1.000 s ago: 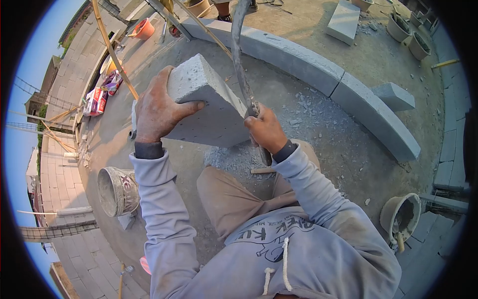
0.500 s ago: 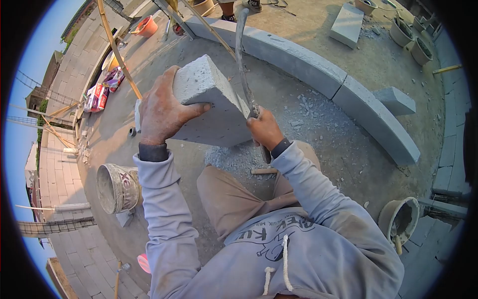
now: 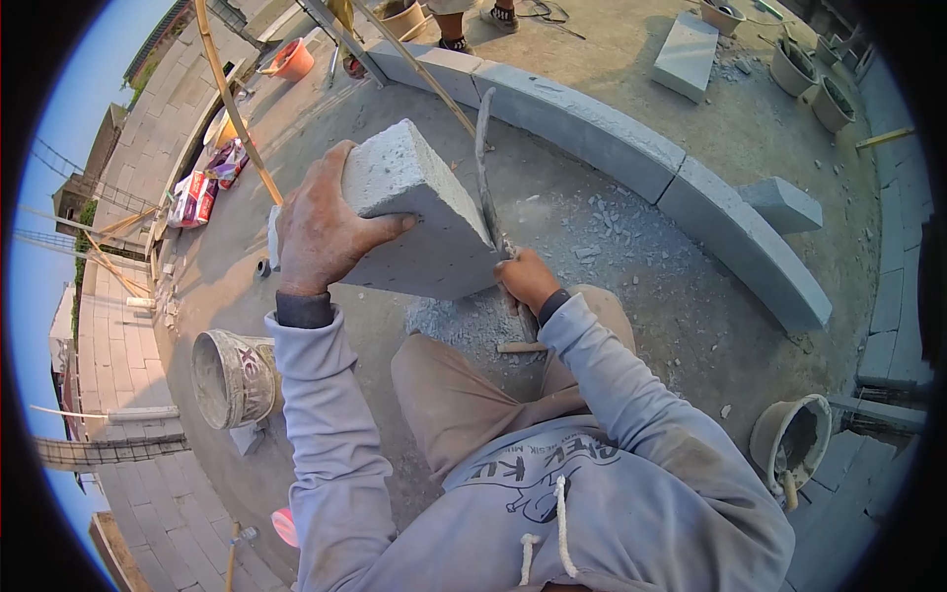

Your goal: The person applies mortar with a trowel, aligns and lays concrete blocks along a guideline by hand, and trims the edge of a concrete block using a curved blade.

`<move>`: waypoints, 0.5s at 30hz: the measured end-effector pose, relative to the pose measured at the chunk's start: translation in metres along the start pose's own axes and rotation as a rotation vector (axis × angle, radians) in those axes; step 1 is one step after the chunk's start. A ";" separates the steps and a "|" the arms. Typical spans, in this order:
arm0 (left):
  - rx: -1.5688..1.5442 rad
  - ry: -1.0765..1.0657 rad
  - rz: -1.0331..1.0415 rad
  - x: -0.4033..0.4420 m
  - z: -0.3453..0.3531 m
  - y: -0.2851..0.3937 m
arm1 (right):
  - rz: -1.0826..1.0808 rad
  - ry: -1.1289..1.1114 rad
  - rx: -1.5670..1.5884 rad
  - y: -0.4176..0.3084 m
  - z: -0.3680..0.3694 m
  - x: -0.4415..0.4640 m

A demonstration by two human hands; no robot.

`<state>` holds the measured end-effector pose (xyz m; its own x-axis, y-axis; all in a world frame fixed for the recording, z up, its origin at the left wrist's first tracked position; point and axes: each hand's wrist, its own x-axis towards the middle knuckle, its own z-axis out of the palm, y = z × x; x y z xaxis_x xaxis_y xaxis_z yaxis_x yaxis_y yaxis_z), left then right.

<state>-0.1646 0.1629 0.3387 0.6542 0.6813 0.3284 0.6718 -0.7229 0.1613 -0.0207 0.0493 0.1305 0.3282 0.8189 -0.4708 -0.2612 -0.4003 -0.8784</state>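
Note:
My left hand (image 3: 321, 222) grips a pale grey lightweight concrete block (image 3: 434, 237) by its upper left end, thumb across the near face. The block stands tilted, with a rough, pitted top end. My right hand (image 3: 528, 281) is wrapped round a long, narrow, dusty grey machete-like tool (image 3: 483, 168). Its upper length runs upward along the block's right edge and seems to touch it. The fist hides part of the handle. Below the block lies a pile of pale chips (image 3: 449, 326), with a short wooden piece (image 3: 521, 347) at its edge.
A low curved row of blocks (image 3: 582, 118) crosses ahead and to the right. Loose blocks (image 3: 686, 57) lie beyond it. A mortar-stained bucket (image 3: 235, 380) stands left, another bucket (image 3: 789, 439) right. Slanting poles (image 3: 232, 99) rise at left. A person's legs (image 3: 452, 25) show at the top.
My right hand and the tool have moved down, so the tool's top end sits lower and nearer the block. The block has dipped slightly in my left hand's unchanged grip.

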 end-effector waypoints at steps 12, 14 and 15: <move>0.004 -0.004 0.009 -0.002 0.001 0.000 | -0.031 0.008 -0.058 0.009 -0.001 0.011; -0.003 -0.032 -0.014 -0.005 0.001 0.001 | -0.111 0.072 -0.085 0.003 0.002 -0.004; -0.005 -0.024 -0.014 -0.002 0.001 0.001 | -0.272 0.125 -0.108 -0.004 0.000 -0.003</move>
<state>-0.1647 0.1610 0.3369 0.6528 0.6940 0.3038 0.6793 -0.7137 0.1707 -0.0203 0.0483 0.1352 0.4831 0.8479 -0.2184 -0.0526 -0.2209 -0.9739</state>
